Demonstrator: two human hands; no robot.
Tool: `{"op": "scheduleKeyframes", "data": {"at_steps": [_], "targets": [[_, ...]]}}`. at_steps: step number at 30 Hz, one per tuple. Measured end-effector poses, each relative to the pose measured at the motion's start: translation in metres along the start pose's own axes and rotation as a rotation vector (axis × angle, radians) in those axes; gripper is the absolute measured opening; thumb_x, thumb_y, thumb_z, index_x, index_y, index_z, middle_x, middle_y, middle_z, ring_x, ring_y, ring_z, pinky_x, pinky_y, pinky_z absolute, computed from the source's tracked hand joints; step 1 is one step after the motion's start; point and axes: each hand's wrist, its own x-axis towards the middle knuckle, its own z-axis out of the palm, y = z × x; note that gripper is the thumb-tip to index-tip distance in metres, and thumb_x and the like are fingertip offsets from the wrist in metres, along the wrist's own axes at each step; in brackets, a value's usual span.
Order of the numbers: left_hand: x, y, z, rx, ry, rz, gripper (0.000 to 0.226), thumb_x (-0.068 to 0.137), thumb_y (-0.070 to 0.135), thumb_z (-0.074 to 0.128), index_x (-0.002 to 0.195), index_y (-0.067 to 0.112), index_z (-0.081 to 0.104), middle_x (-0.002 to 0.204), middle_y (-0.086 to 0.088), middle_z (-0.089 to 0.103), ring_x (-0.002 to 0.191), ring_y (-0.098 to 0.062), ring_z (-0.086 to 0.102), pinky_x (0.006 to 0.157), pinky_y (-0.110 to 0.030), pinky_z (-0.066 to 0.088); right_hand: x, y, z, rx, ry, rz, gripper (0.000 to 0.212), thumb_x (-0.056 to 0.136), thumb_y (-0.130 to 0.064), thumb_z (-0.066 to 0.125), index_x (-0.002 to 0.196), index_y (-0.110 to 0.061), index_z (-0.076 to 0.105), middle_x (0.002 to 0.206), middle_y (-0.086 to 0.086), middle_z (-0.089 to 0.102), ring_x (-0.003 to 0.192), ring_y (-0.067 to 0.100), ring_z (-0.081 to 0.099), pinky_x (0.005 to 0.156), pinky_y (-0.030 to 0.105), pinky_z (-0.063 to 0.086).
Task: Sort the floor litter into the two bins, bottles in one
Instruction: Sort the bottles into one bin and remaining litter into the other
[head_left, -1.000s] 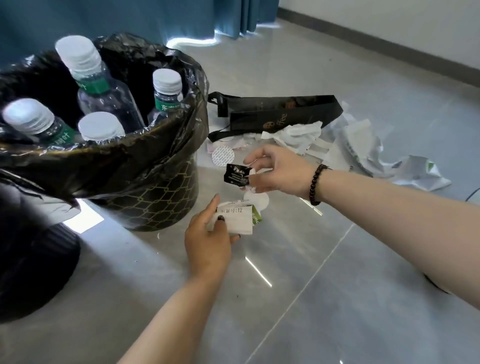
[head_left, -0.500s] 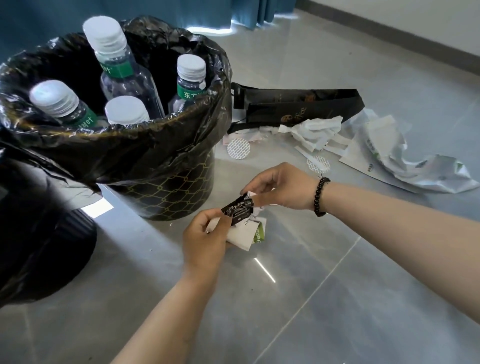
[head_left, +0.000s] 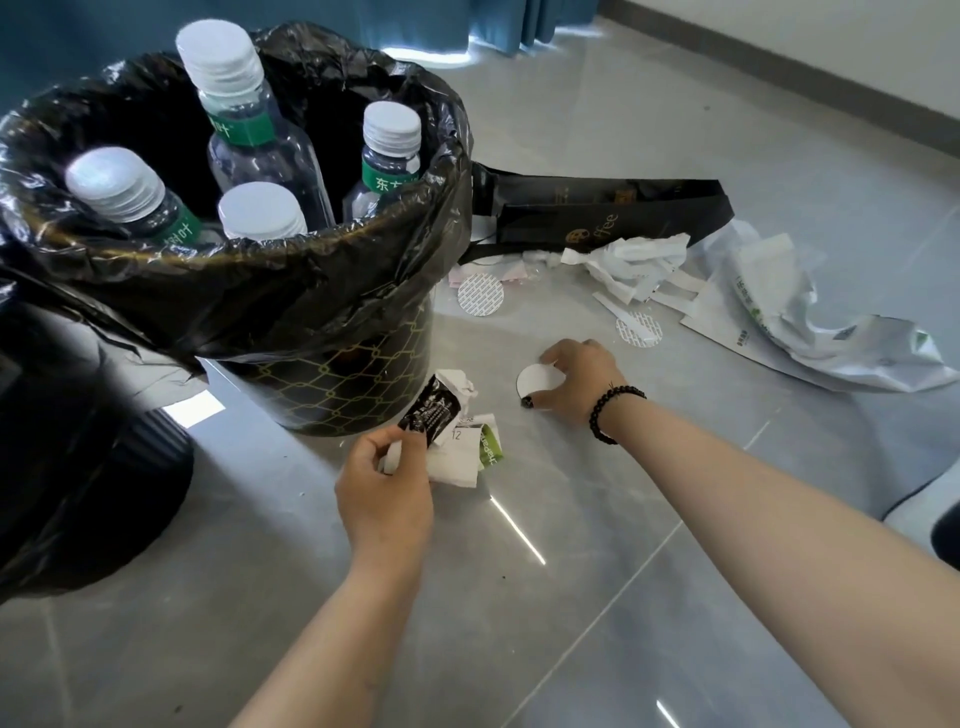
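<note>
On the grey tiled floor (head_left: 597, 597), just in front of a bin (head_left: 353, 384) lined with a black bag (head_left: 260, 301), the left hand (head_left: 384, 499) is holding a bundle of scraps: its grip is closing narrowly round a black wrapper (head_left: 431, 410), crumpled white paper (head_left: 454, 457) and a slip with a green edge (head_left: 489, 447). Inside that bin four clear bottles (head_left: 260, 156) with white caps and green labels are standing upright, their necks rising above the bag's rim. At the left edge a second, dark ribbed bin (head_left: 93, 467) is sitting close beside the first.

To the right of the bundle, the right hand (head_left: 582, 384), wearing a black bead bracelet (head_left: 613, 410) at the wrist, is reaching down to the floor, its curled fingers resting on a white round seal (head_left: 537, 379) that is lying flat on the tile; whether the grip is pinching the seal or only touching it, I cannot tell.

Further back, more litter is lying loose. Two more round patterned seals (head_left: 480, 294) are sitting on the tile, one near the bin's foot and one beyond the right hand. Behind them a flattened black paper bag (head_left: 613, 218) is lying on its side, with torn white paper strips (head_left: 634, 265) piled against it and a large crumpled white plastic bag (head_left: 800, 322) spreading to the right.
</note>
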Motion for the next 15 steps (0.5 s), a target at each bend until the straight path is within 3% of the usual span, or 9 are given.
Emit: {"op": "scheduleKeyframes", "data": {"at_steps": [3, 5, 7, 9, 10, 12, 15], "targets": [[0.000, 0.006, -0.001, 0.060, 0.051, 0.073, 0.012, 0.086, 0.020, 0.064, 0.083, 0.032, 0.062, 0.095, 0.006, 0.065, 0.090, -0.015, 0.064, 0.080, -0.036, 0.055, 0.000, -0.008, -0.009, 0.089, 0.016, 0.001, 0.043, 0.069, -0.018, 0.082, 0.106, -0.017, 0.061, 0.107, 0.002, 0.049, 0.097, 0.020, 0.051, 0.078, 0.027, 0.043], [-0.003, 0.011, -0.002, 0.095, 0.062, 0.160, 0.014, 0.087, 0.017, 0.064, 0.088, 0.031, 0.060, 0.093, 0.009, 0.065, 0.087, -0.008, 0.063, 0.070, -0.020, 0.050, -0.006, -0.019, -0.018, 0.212, 0.029, -0.035, 0.024, 0.073, -0.010, 0.078, 0.093, -0.015, 0.065, 0.088, -0.002, 0.056, 0.086, 0.017, 0.055, 0.070, 0.025, 0.046], [-0.005, 0.014, -0.003, 0.074, 0.033, 0.273, 0.020, 0.087, 0.011, 0.064, 0.096, 0.028, 0.057, 0.093, 0.014, 0.063, 0.081, 0.001, 0.062, 0.062, -0.009, 0.045, -0.015, -0.033, -0.032, 0.559, -0.021, -0.053, 0.014, 0.078, -0.004, 0.073, 0.086, -0.013, 0.066, 0.079, -0.001, 0.060, 0.082, 0.018, 0.059, 0.070, 0.028, 0.054], [-0.006, 0.016, -0.004, 0.082, -0.004, 0.382, 0.030, 0.087, 0.008, 0.064, 0.096, 0.035, 0.056, 0.093, 0.018, 0.063, 0.083, 0.000, 0.062, 0.069, -0.013, 0.048, -0.025, -0.049, -0.044, 0.992, -0.175, -0.050, 0.012, 0.082, 0.002, 0.066, 0.086, -0.009, 0.064, 0.084, 0.005, 0.066, 0.081, 0.020, 0.066, 0.066, 0.029, 0.057], [-0.005, 0.016, -0.003, 0.117, -0.020, 0.429, 0.035, 0.087, 0.007, 0.064, 0.094, 0.041, 0.056, 0.095, 0.018, 0.063, 0.088, -0.003, 0.062, 0.074, -0.019, 0.048, -0.030, -0.055, -0.048, 1.092, -0.239, -0.076, 0.012, 0.083, 0.003, 0.064, 0.086, -0.009, 0.063, 0.085, 0.006, 0.068, 0.079, 0.019, 0.067, 0.064, 0.028, 0.057], [-0.003, 0.019, 0.001, 0.179, -0.036, 0.489, 0.042, 0.087, 0.006, 0.062, 0.091, 0.047, 0.058, 0.102, 0.014, 0.062, 0.096, -0.005, 0.060, 0.081, -0.020, 0.048, -0.036, -0.065, -0.046, 1.006, -0.283, -0.171, 0.013, 0.081, 0.003, 0.066, 0.083, -0.009, 0.065, 0.083, 0.005, 0.069, 0.076, 0.015, 0.068, 0.063, 0.027, 0.057], [-0.006, 0.022, 0.005, 0.101, -0.034, 0.371, 0.040, 0.088, 0.005, 0.060, 0.088, 0.044, 0.066, 0.107, 0.010, 0.064, 0.099, -0.006, 0.061, 0.074, -0.009, 0.047, -0.042, -0.069, -0.023, 0.789, -0.248, -0.242, 0.012, 0.076, -0.001, 0.073, 0.080, -0.011, 0.067, 0.074, 0.001, 0.070, 0.066, 0.007, 0.066, 0.062, 0.020, 0.054]]}}
